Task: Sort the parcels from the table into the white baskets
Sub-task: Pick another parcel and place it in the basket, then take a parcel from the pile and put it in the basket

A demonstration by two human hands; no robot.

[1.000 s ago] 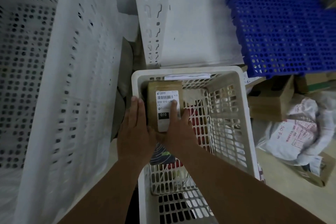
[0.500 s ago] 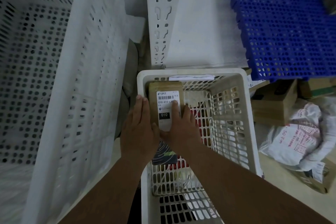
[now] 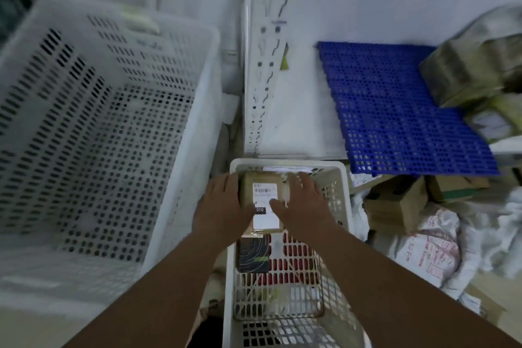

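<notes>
The brown parcel is lying at the far end of the small white basket, its long axis running away from the person. The left hand is cupping its left edge, the right hand is lying spread over its right side; both are equally near. Motion blur is hiding the label's print and what is lying under the parcel.

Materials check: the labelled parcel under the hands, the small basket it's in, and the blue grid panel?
Parcel: looks like brown cardboard, matte, with a glossy white paper label; possibly taped, too blurred to tell.
Small basket: white moulded plastic, judging by its slotted walls and thick smooth rim.
Blue grid panel: rigid plastic by its uniform saturated colour and regular perforations.
Left hand and right hand flank the parcel.
</notes>
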